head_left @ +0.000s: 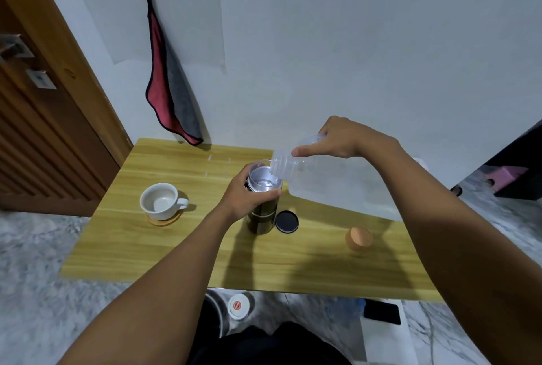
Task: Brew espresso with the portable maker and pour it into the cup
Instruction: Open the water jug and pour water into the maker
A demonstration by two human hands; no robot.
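The dark cylindrical espresso maker (261,222) stands upright mid-table, its top open and showing a metal chamber. My left hand (247,197) grips its upper body. My right hand (341,138) holds a clear plastic bottle (283,163) tipped sideways, its threaded mouth resting over the maker's open rim. A white cup (159,201) sits on a round wooden coaster (164,220) to the left and looks empty. A black round lid (286,221) lies flat just right of the maker's base.
A copper-coloured cap (359,238) lies on the wooden table (176,253) at the right. A red and grey cloth (170,91) hangs on the wall behind. A wooden door (44,118) is at the left. Below the table's near edge are a white-lidded container (239,306) and a dark phone (382,312).
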